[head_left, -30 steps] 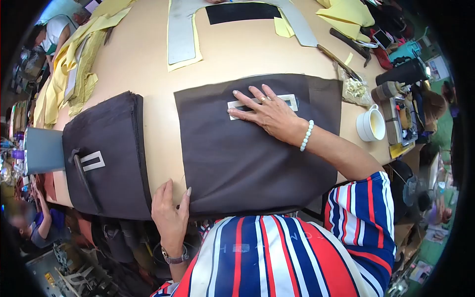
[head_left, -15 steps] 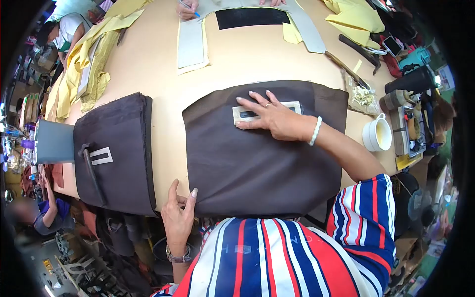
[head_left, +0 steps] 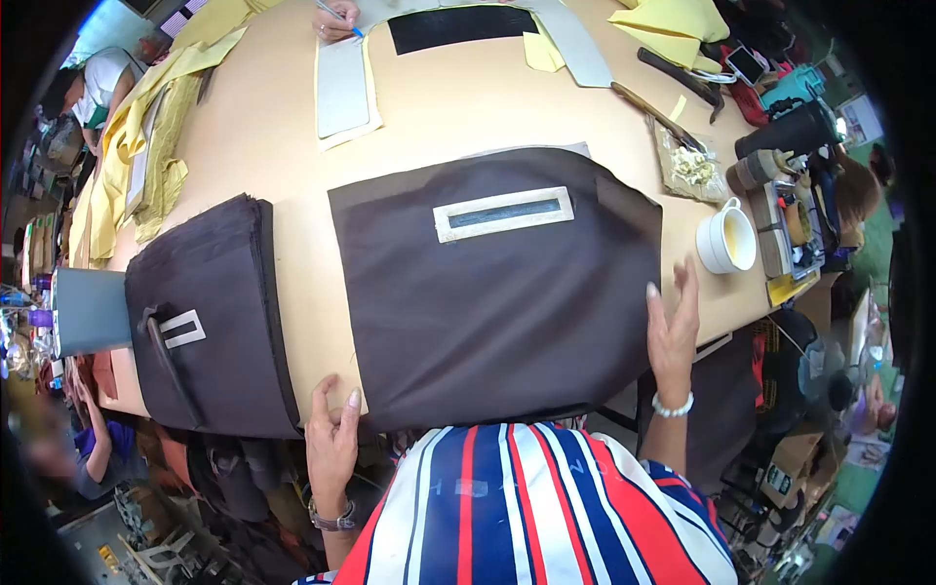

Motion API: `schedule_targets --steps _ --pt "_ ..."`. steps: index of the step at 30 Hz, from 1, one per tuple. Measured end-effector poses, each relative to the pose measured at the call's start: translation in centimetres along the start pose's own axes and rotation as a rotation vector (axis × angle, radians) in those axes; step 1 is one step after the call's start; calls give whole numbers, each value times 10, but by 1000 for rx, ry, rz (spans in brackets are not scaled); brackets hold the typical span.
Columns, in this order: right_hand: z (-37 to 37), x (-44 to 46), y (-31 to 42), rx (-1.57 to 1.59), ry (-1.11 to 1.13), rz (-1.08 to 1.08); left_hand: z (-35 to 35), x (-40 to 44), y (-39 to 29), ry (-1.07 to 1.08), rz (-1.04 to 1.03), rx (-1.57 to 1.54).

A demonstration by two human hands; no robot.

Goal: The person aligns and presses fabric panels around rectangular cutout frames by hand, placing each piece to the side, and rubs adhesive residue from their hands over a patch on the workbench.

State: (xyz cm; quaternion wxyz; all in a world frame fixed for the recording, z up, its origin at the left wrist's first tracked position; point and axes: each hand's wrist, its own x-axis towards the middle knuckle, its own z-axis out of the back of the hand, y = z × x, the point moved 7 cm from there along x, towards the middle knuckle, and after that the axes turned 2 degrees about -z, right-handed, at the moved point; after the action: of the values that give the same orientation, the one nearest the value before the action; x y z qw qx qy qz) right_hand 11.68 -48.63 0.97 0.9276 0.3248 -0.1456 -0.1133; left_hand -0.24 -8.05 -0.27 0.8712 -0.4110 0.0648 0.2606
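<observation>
A dark brown fabric panel (head_left: 487, 322) lies on the table in front of me, its surface rippled. Near its top sits a cream rectangular frame (head_left: 453, 232) with a dark slot in the middle. My left hand (head_left: 333, 434) is by the panel's lower left corner, thumb and forefinger apart, holding nothing. At the panel's right edge my right hand (head_left: 673, 331) is raised with fingers spread; whether it touches the cloth I cannot tell. To the left is a stack of dark brown fabric pieces (head_left: 234, 292), topped by a hammer (head_left: 171, 366) and a small cream slotted piece (head_left: 185, 330).
A white cup (head_left: 717, 249) stands to the right, near a bag of pale scraps (head_left: 694, 174) and a wooden tool tray (head_left: 780, 229). Across the table another person's hand (head_left: 336, 19) holds a pen over a grey template (head_left: 343, 93). Yellow cloth (head_left: 117, 166) lies at left.
My right hand has lifted off the cream frame and moved right and down to the panel's right edge. The left hand stays near the lower left corner. The whole view has shifted slightly.
</observation>
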Motion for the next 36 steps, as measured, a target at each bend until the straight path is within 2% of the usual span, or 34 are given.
schedule_targets --steps 2,5,6,8,10,13,16,17,19,20,21,23,26,29,30,34,36 --pt "10 -26 -19 -51 -55 -209 -10 3 0 10 -83 -223" --pt "8 -44 -18 -5 -40 -301 -28 6 13 213 16 -535" --pt "7 -45 -17 -23 -48 -252 -31 5 9 217 8 -613" --pt "5 -46 -28 177 19 -342 -34 2 0 217 -5 -770" --pt "11 -47 -28 271 5 -379 -29 -4 -12 295 47 -830" --pt "27 -52 -17 -10 -207 -232 -28 -3 -7 280 10 -814" --pt "20 -57 -19 -95 -36 -233 -31 4 -10 204 -106 -730" --pt "19 -56 -21 9 8 -270 -30 5 -14 178 -148 -700" --pt "18 -53 -21 223 98 -336 -30 5 -9 245 -54 -787" --pt "21 -53 -33 356 84 -409 -29 4 -6 275 -5 -831" --pt "23 -54 -39 655 -2 -423 -27 4 -1 296 10 -845" --pt "33 -56 -33 603 -96 -404 -23 2 7 341 45 -869" --pt "35 -72 -42 328 126 -604 -24 1 5 363 24 -906" --pt "29 -76 -46 732 281 -672 -18 5 7 350 19 -954" --pt "35 -62 -37 756 251 -490 -14 8 6 340 18 -978" --pt "53 15 3 684 119 -227 26 43 -43 215 -303 -769" --pt "35 71 18 719 216 -140 44 66 -85 161 -437 -608"
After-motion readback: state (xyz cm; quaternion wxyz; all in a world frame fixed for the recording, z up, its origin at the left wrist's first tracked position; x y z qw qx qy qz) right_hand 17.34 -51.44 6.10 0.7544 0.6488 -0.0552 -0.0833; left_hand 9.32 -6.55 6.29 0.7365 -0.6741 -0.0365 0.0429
